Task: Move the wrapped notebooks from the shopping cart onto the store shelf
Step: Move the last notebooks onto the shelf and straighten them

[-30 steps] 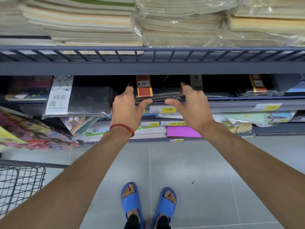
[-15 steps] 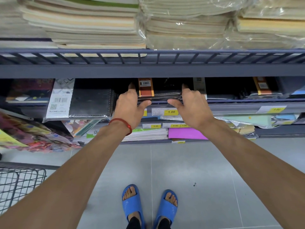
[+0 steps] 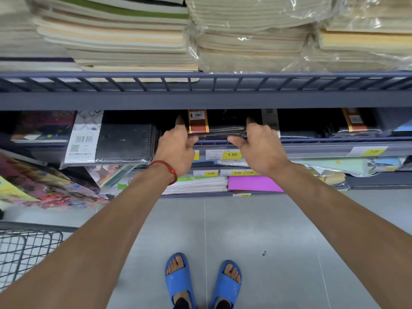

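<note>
You're standing on a pale grey tiled floor point(image 3: 278, 230); one seam runs straight toward you from below the yellow 1.00 price tag point(image 3: 231, 155). Above that tag crosses the store shelf point(image 3: 200, 99), its front dark grey and railed. Below the tag, smaller yellow tags point(image 3: 237, 172) line a lower edge. The light is flat and even.

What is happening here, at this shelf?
A person is stocking a store shelf. The left hand and the right hand hold a stack of wrapped notebooks at its two ends, thumbs at the front edge. The stack appears to rest on the shelf's front. Pale notebooks lie higher up. The wire shopping cart stands at the lower left.
</note>
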A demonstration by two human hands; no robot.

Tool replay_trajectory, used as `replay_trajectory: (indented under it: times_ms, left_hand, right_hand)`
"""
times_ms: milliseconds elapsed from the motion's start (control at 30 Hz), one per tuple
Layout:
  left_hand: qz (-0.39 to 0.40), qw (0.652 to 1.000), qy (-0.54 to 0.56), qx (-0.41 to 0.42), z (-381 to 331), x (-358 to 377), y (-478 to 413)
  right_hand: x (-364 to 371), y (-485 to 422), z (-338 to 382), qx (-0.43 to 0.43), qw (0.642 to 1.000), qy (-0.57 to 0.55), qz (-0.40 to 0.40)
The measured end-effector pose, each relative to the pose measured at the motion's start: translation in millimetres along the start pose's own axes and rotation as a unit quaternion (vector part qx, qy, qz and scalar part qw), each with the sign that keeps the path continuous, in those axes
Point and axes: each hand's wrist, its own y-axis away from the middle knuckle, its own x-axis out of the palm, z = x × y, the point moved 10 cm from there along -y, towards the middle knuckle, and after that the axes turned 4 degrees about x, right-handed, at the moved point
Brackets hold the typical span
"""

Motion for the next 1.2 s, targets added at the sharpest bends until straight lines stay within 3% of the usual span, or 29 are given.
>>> replay_trajectory:
  times_ms: [567, 1067, 1200]
  left_hand:
    - [-0.060, 0.995, 0.061, -0.044, 19, -2, -5]
    - [-0.053, 0.997, 0.062, -0.008, 14, -1, -3]
    - [-0.061, 0.992, 0.113, 0.014, 11, -4, 2]
  right_hand:
    - [-4, 1, -2, -0.017, 0.999, -0.005, -0.033]
    - [-6, 3, -1, -0.036, 0.999, -0.005, -0.031]
    - [-8, 4, -8, -0.016, 0.993, -0.113, -0.022]
